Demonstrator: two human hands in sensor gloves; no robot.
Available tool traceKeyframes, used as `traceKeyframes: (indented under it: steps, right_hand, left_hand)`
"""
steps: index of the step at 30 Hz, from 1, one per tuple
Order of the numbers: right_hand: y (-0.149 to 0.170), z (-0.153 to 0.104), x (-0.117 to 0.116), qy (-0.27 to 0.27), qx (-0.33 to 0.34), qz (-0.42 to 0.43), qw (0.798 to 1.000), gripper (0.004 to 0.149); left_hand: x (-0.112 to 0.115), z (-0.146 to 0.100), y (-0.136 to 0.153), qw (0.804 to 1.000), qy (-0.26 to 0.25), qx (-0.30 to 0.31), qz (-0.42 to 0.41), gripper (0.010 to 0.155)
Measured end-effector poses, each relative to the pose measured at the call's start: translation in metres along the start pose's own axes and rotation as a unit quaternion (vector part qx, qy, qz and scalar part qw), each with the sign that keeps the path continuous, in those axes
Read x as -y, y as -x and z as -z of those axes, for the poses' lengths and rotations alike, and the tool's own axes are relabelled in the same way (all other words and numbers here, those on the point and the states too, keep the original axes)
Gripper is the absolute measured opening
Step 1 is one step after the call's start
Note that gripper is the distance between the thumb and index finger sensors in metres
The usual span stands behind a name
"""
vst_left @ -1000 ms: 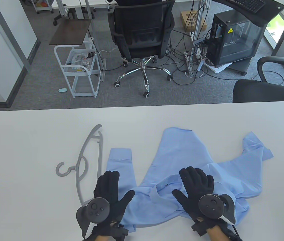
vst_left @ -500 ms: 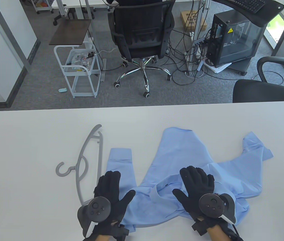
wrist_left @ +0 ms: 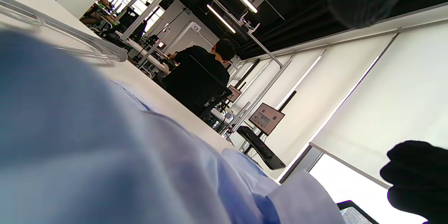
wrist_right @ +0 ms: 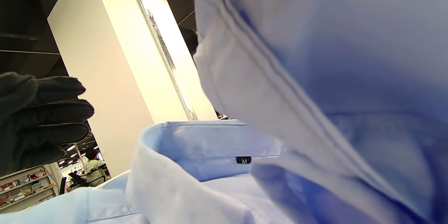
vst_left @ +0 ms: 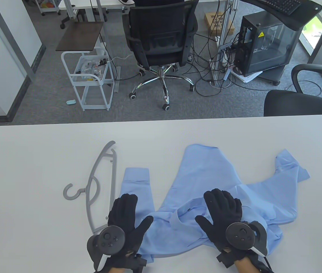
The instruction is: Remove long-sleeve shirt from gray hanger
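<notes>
A light blue long-sleeve shirt [vst_left: 206,173] lies spread on the white table [vst_left: 35,159]. The gray hanger [vst_left: 95,182] lies flat on the table to the left of the shirt, outside it. My left hand [vst_left: 124,216] rests flat, fingers spread, on the shirt's left sleeve beside the hanger's near arm. My right hand [vst_left: 223,210] rests flat, fingers spread, on the shirt near its collar [wrist_right: 196,147]. The left wrist view shows blue cloth [wrist_left: 87,140] up close and the hanger's bar [wrist_left: 70,38] beyond it. Neither hand grips anything.
Beyond the table's far edge stand a black office chair [vst_left: 161,42], a white cart [vst_left: 90,76], a computer case [vst_left: 266,42] and floor cables. Another black chair [vst_left: 300,102] stands at the far right corner.
</notes>
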State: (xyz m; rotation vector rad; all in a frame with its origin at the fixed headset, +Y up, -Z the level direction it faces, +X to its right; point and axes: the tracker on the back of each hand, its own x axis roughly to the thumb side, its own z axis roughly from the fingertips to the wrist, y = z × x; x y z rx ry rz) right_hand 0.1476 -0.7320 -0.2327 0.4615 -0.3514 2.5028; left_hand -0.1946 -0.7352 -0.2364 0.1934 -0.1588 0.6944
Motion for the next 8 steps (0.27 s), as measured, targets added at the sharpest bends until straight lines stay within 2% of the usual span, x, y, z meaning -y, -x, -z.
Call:
traceKeyframes:
  steps: [8]
  right_hand:
    - [0.001,-0.0014,0.0024,0.007,0.001,0.007,1.0,0.082]
  left_hand:
    - [0.0034,0.0005,0.0005,1.0,0.009,-0.001,0.004,0.087]
